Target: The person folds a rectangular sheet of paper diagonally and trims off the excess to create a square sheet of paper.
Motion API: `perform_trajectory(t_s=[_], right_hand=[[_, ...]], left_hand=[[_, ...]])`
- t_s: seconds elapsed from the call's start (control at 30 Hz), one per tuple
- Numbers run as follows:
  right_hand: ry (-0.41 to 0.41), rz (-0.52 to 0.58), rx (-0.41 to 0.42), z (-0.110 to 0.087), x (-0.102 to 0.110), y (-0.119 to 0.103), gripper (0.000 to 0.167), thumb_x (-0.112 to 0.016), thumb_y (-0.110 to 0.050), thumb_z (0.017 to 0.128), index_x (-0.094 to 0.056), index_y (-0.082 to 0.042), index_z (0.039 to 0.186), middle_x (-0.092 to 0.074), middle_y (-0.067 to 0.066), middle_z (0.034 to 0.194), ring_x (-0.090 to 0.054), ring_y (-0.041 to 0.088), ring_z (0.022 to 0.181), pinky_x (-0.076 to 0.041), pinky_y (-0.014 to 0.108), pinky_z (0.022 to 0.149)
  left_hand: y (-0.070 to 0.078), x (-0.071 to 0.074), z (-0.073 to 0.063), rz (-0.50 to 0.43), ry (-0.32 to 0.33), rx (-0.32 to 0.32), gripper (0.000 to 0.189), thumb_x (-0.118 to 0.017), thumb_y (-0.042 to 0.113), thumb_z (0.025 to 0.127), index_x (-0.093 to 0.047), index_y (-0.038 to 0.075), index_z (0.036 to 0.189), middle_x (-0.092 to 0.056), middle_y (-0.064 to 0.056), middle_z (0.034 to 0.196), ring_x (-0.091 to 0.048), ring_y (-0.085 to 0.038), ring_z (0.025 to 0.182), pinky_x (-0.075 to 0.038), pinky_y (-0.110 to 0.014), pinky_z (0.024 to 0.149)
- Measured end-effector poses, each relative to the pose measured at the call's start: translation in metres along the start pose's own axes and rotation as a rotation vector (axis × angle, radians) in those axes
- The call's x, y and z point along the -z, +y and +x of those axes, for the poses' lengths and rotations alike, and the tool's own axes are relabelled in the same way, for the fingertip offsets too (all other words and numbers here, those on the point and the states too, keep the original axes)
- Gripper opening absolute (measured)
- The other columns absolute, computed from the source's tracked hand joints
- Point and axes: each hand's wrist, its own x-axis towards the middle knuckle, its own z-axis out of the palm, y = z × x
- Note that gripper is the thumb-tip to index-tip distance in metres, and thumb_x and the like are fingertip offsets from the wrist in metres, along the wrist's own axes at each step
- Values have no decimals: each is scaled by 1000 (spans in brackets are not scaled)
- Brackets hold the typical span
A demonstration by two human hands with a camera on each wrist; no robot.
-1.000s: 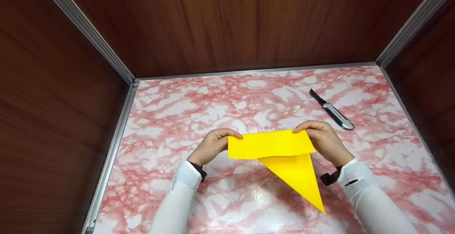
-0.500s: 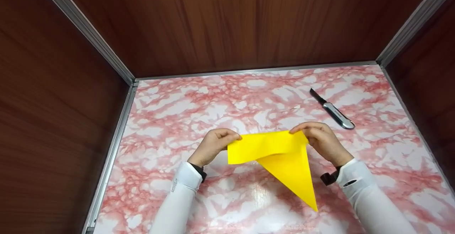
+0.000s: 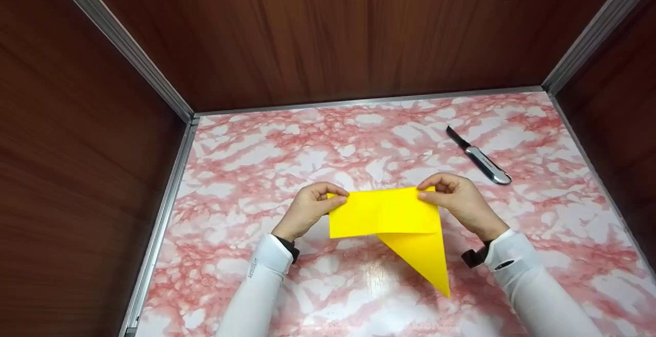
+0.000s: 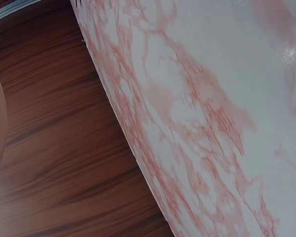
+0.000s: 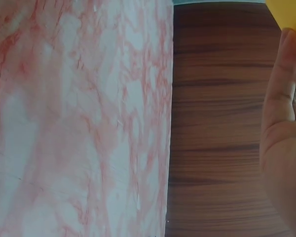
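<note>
A folded sheet of yellow paper (image 3: 379, 213) is held up between two hands in the head view. Its upper part is a wide band, and a triangular flap hangs below on the right, ending in a point. My left hand (image 3: 312, 208) pinches the band's upper left corner between thumb and fingers. At the upper right corner my right hand (image 3: 461, 201) pinches the paper the same way. The right wrist view catches that hand's fingers along its right edge with a bit of yellow paper above; in the left wrist view only a sliver of hand shows.
A utility knife (image 3: 482, 160) with its dark blade out lies at the back right of the red-and-white marbled table (image 3: 266, 158). Brown wood-grain panels (image 3: 328, 40) with metal edging surround the table at the back and both sides.
The right hand has shifted its pinch, its thumb now on the paper's front. The band has bent and straightened again, with a crease near its middle; the flap's tip has swung left and up.
</note>
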Motion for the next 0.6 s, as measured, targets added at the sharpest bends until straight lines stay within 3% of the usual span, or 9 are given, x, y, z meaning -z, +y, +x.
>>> perform_trajectory(t_s=[0.23,0.43,0.6], right_hand=[[30,-62,-5,1,-1,2,41,-76,-26,86,-65,-9,121,-65,19,97,-63,28,82,-54,31,77],[28,-121,10,3,-2,1,42,-76,-27,85,-66,-13,123,-66,17,96,-63,28,80,-54,30,75],[56,-239,-21,5,-2,-1,43,-77,-34,83,-68,-24,124,-67,10,97,-61,27,81,-53,31,75]], left_hand=[[1,0,0,36,15,24,32,-72,20,89,-67,15,120,-71,-15,100,-68,-31,90,-55,-37,80],[2,0,0,95,21,49,29,-70,19,91,-68,20,120,-72,-10,99,-68,-28,91,-54,-35,80],[12,-3,-3,139,47,64,29,-68,15,92,-69,18,121,-72,-6,100,-68,-25,91,-54,-35,81]])
